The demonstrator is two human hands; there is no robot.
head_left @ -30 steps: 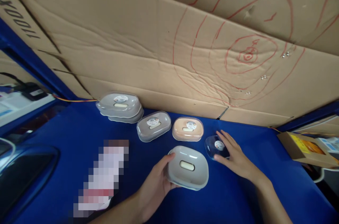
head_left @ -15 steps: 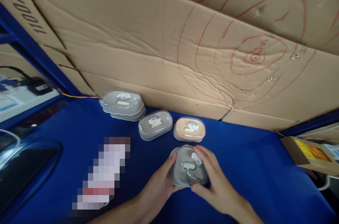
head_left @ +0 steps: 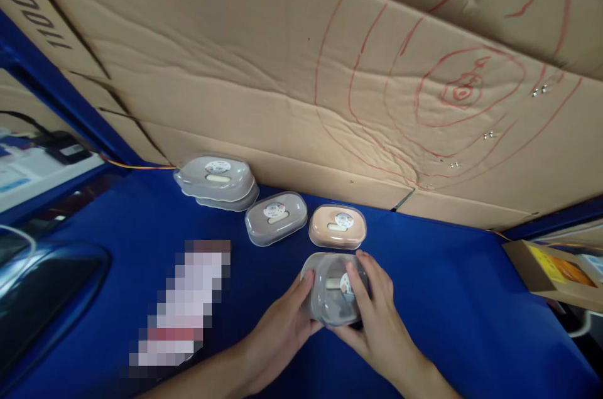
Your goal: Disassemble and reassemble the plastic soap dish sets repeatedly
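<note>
Between my two hands is a grey oval plastic box with a clear domed lid (head_left: pixel 332 292); a round sticker and a pale oblong patch show on it. My left hand (head_left: pixel 298 308) grips its left side, thumb on top and fingers underneath. On the right side, my right hand (head_left: pixel 374 301) has its fingers over the lid and its thumb at the near edge. The lid sits shifted to the right of the left rim. Just beyond lie a peach oval box (head_left: pixel 336 235) and a similar grey box (head_left: pixel 266 229).
Two stacked grey boxes (head_left: pixel 214 182) stand at the back left against a cardboard wall (head_left: pixel 235 72). A blurred-out item (head_left: pixel 188 298) lies on the blue tabletop (head_left: pixel 438 311). A dark device (head_left: pixel 42 305) is at left, a cardboard box (head_left: pixel 556 270) at right.
My right hand has turned slightly, its index finger now lying over the lid. The lid has tilted, its sticker shifting towards the right edge. My left hand keeps its grip.
</note>
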